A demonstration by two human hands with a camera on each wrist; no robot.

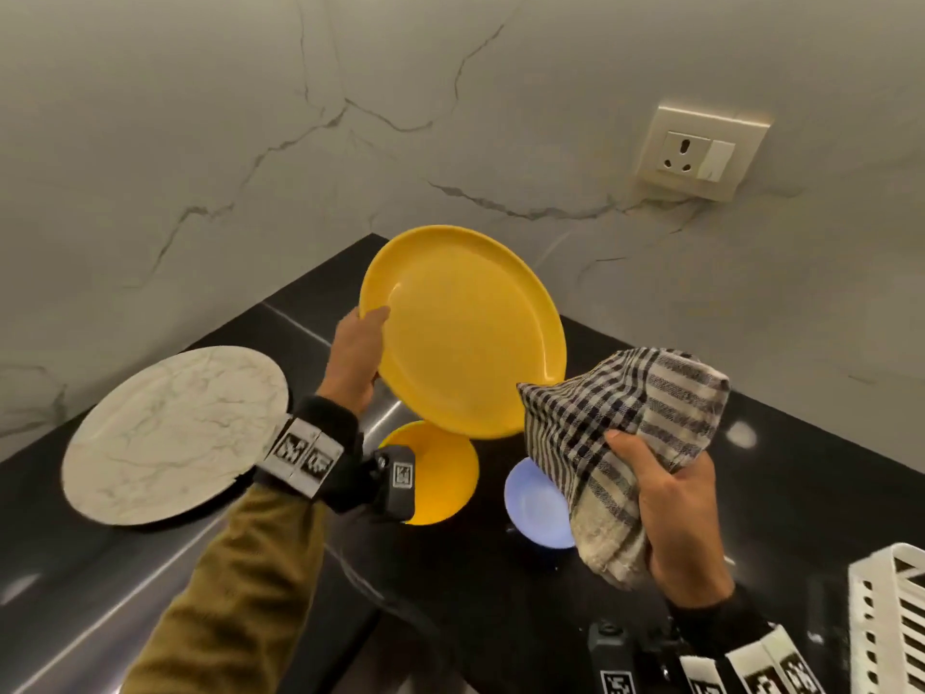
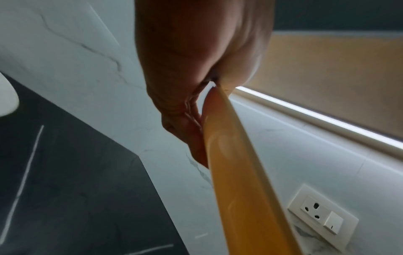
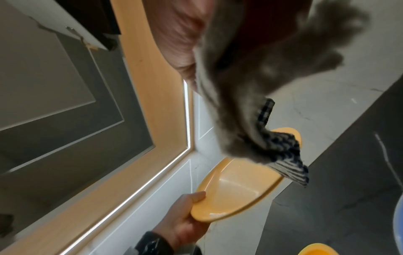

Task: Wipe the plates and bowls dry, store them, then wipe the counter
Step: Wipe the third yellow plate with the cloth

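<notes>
Yellow plastic, the plate [image 1: 463, 333] is held up off the counter [image 1: 781, 473], tilted with its hollow face turned toward the person; the left hand [image 1: 353, 358] grips its left rim, thumb curled over the inner edge and the other fingers hidden behind, the left wrist view showing that rim pinched edge-on; the right hand [image 1: 670, 513] is closed round a bunched checked cloth [image 1: 620, 433], whose free corner overlaps the plate's lower right rim, though whether it touches cannot be told; so the dish face lies up and to the left of the right fingers, near, with the broad open face toward them; the cloth hand is likely the one to sweep inward across it; a yellow bowl [image 1: 440, 473] and a pale blue bowl [image 1: 530, 503] sit on the counter below both hands.
</notes>
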